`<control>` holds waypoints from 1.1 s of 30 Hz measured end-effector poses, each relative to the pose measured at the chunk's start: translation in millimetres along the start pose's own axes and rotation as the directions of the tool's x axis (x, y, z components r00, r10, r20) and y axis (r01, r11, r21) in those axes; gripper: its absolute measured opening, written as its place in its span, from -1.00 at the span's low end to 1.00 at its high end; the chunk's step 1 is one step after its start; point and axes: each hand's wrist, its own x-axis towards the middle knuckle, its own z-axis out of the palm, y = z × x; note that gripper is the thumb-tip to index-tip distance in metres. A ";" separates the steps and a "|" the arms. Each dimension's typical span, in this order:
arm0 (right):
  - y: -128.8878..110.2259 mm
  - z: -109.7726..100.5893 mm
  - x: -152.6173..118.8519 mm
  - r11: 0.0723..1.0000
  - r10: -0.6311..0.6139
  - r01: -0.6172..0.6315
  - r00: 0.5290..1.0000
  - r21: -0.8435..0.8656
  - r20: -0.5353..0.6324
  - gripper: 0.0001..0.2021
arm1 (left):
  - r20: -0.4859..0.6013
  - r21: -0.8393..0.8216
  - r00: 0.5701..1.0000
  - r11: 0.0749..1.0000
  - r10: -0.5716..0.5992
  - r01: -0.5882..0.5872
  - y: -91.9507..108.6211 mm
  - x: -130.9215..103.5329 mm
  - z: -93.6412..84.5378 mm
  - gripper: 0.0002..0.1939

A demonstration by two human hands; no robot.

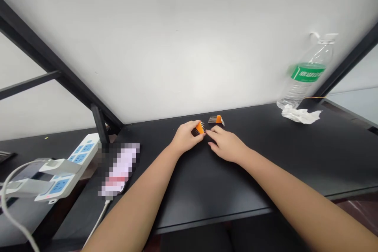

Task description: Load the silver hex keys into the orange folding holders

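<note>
Fingers and thumb of the left hand (185, 138) are closed in a pinch on an orange, flat-sided piece with a row of thin metallic prongs (200, 128). That piece sits right at the fingertips, index side above and thumb below, with prongs showing on the side that faces the right hand (226, 144). The right hand rests low over the surface, its thumb and index finger spread a little apart with a gap between them and nothing visible in their hold. Its index fingertip is just beside the held piece; whether it touches the prongs I cannot tell.

A second orange piece with thin metallic prongs (219, 119) lies just beyond the right hand's fingers, clear of both hands, its longer prongs pointing left. It rests on the smooth black surface (295, 161), near the foot of the plain white wall (189, 47).

Farther to the right stand a clear plastic bottle with a green label (310, 73) and, in front of its base, a crumpled white tissue (301, 115). Left of the left forearm lies a pixelated flat device (122, 169) with a white cable (99, 218), and beyond it a white power strip with blue sockets (80, 158).
</note>
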 end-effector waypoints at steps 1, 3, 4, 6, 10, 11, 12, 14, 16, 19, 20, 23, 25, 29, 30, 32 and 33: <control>6.1 -1.4 1.7 0.999 0.022 -0.022 1.000 0.044 -0.016 -0.66 | 0.022 0.052 1.000 0.999 0.007 -0.008 -2.0 0.5 -0.6 -0.58; 20.5 -5.8 6.3 0.988 0.105 -0.097 0.992 0.120 -0.066 -0.75 | 0.056 0.156 0.998 0.988 0.001 -0.010 -6.5 1.3 -1.4 -0.55; 28.0 -8.4 9.3 0.978 0.170 -0.156 0.981 0.138 -0.093 -0.78 | 0.071 0.202 0.997 0.979 -0.017 0.002 -9.0 1.6 -1.6 -0.54; 42.1 -12.8 16.3 0.953 0.287 -0.274 0.953 0.129 -0.101 -0.80 | 0.105 0.268 0.991 0.962 -0.079 0.048 -13.8 1.9 -1.7 -0.55; 62.3 -12.8 31.6 0.908 0.418 -0.418 0.906 0.010 -0.073 -0.57 | 0.138 0.304 0.973 0.943 -0.185 0.136 -20.7 1.6 -0.2 -0.47; 65.4 -10.9 34.7 0.906 0.422 -0.423 0.905 -0.021 -0.059 -0.53 | 0.140 0.304 0.970 0.941 -0.197 0.147 -21.2 1.6 0.2 -0.41; 67.6 -8.4 37.1 0.908 0.414 -0.416 0.909 -0.044 -0.041 -0.54 | 0.136 0.305 0.969 0.940 -0.205 0.155 -21.0 1.8 0.4 -0.36; 69.3 -3.2 39.9 0.922 0.381 -0.381 0.925 -0.073 -0.017 -0.69 | 0.107 0.311 0.974 0.937 -0.199 0.157 -17.8 2.4 0.3 -0.32; 67.4 1.1 40.2 0.931 0.352 -0.353 0.936 -0.091 -0.025 -0.84 | 0.048 0.313 0.987 0.941 -0.153 0.131 -10.9 3.1 -0.5 -0.32; 59.7 3.0 38.1 0.939 0.338 -0.339 0.941 -0.061 -0.019 -0.87 | 0.040 0.266 0.999 0.964 -0.025 0.014 4.1 2.8 -0.4 -0.35; 56.7 2.2 37.3 0.944 0.329 -0.329 0.944 -0.036 0.000 -0.85 | 0.082 0.230 0.997 0.973 0.015 -0.033 9.3 2.3 0.5 -0.36; 48.3 -3.1 35.2 0.951 0.307 -0.309 0.950 0.035 0.055 -0.79 | 0.208 0.162 0.975 0.980 0.077 -0.112 23.0 0.1 4.4 -0.32; 43.6 -7.3 33.8 0.940 0.319 -0.327 0.943 0.092 0.095 -0.77 | 0.255 0.188 0.965 0.975 0.065 -0.116 30.0 -0.7 6.8 -0.26; 32.3 -10.5 29.3 0.893 0.348 -0.390 0.915 0.224 0.205 -0.86 | 0.288 0.291 0.955 0.956 -0.067 -0.021 40.6 -0.1 8.7 -0.36; 29.2 -10.0 28.0 0.877 0.346 -0.403 0.907 0.261 0.240 -0.91 | 0.295 0.310 0.950 0.951 -0.106 0.009 42.6 0.0 8.9 -0.46; 23.7 -8.5 25.5 0.864 0.325 -0.404 0.903 0.299 0.281 -0.92 | 0.300 0.331 0.939 0.942 -0.165 0.060 45.6 -0.2 9.0 -0.63; 21.7 -8.0 24.4 0.873 0.313 -0.391 0.907 0.290 0.281 -0.91 | 0.297 0.335 0.936 0.939 -0.186 0.081 46.3 -0.5 8.9 -0.69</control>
